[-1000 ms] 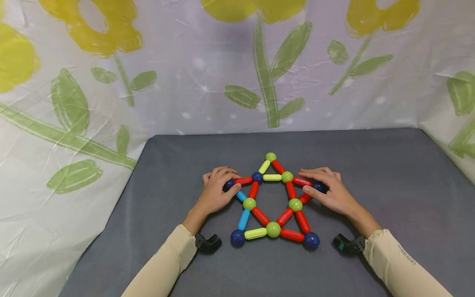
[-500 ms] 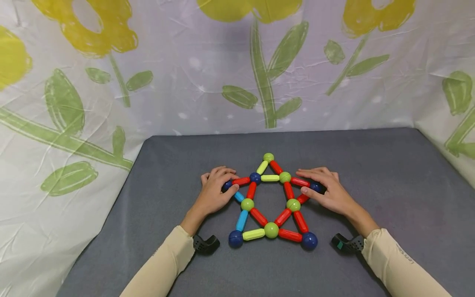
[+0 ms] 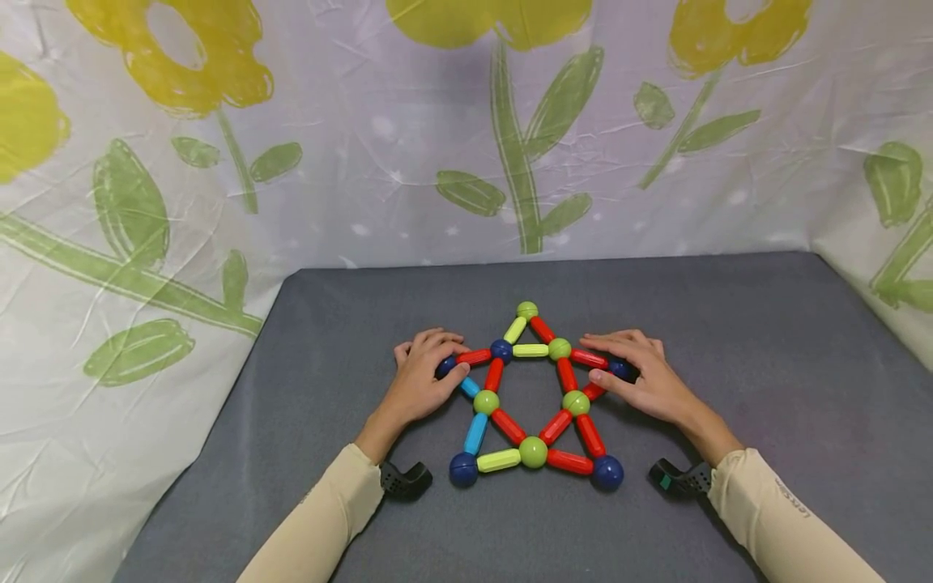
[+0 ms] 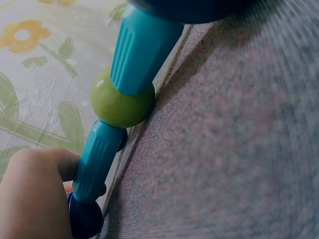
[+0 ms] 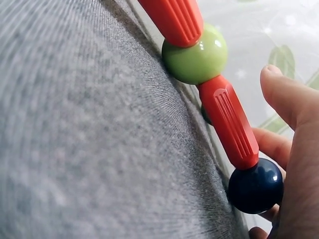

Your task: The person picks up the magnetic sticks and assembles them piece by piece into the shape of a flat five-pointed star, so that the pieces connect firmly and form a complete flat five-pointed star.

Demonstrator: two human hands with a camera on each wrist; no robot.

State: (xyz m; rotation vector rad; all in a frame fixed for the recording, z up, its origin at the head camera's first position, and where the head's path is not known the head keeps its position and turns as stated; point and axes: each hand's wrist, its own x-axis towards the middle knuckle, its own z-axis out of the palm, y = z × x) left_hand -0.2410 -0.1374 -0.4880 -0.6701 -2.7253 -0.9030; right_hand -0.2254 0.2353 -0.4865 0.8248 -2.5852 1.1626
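A flat star (image 3: 533, 452) of magnetic building balls and rods lies on the table in the head view, its rods red, blue and yellow-green between green and dark blue balls. At its left corner my left hand (image 3: 423, 376) curls its thumb and fingers round a dark blue ball (image 3: 446, 367). In the left wrist view, the thumb meets a blue rod (image 4: 94, 162) there. My right hand (image 3: 649, 376) lies around the right corner's blue ball (image 3: 619, 369), fingers loosely stretched. Its thumb (image 5: 279, 87) stands apart from the red rod (image 5: 230, 122) in the right wrist view.
The grey cloth-covered table (image 3: 350, 308) reaches to a flower-printed sheet (image 3: 364, 162) at the back and left. Black wrist straps (image 3: 404, 481) sit at both cuffs. Lower blue balls (image 3: 463, 470) of the star lie between the forearms.
The head view has shifted slightly. Both hands and the star stay practically where they were.
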